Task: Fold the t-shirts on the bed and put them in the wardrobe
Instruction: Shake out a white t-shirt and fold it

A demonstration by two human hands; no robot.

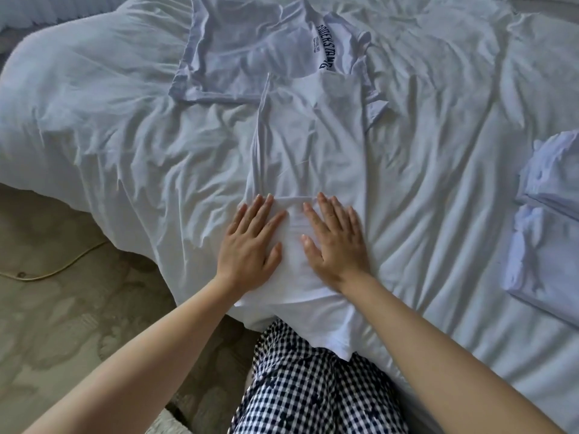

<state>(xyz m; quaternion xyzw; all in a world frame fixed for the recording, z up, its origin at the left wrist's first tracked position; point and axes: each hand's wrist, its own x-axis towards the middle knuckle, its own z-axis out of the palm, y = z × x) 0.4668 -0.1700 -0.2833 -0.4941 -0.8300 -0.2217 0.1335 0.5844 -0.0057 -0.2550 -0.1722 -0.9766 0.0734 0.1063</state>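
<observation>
A white t-shirt at center frame is being pressed flat – left hand and right hand both spread, fingers straight.

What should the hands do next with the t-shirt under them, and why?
Probably fold the near end over toward the far end. The left hand and right hand press flat on the t-shirt, which lies as a long narrow strip on the bed, far longer than the folded stack at right.
</observation>
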